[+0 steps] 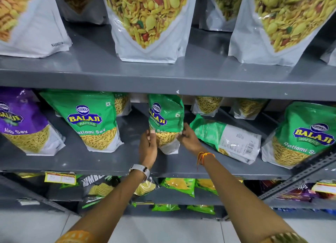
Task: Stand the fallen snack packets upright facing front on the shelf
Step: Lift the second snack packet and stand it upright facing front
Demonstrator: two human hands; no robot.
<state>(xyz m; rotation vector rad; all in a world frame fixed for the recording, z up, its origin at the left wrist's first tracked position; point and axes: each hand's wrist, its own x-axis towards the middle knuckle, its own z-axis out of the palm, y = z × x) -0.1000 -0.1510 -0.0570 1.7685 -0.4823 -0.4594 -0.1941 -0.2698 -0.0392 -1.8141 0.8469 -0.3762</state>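
Your left hand (147, 146) and right hand (188, 138) form a grip clamped on the sides of the green packet (165, 122), upright mid-shelf (109, 162) | likely light, soft, crinkly, slippery film: hold the lower edges | fallen packet (227, 139) lies just beside, back side showing.

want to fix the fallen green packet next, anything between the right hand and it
Nothing visible. The right hand is on the right edge of the upright Ratlami Sev packet, and the fallen green packet lies back-side up just right of it on the same shelf, with only bare shelf between.
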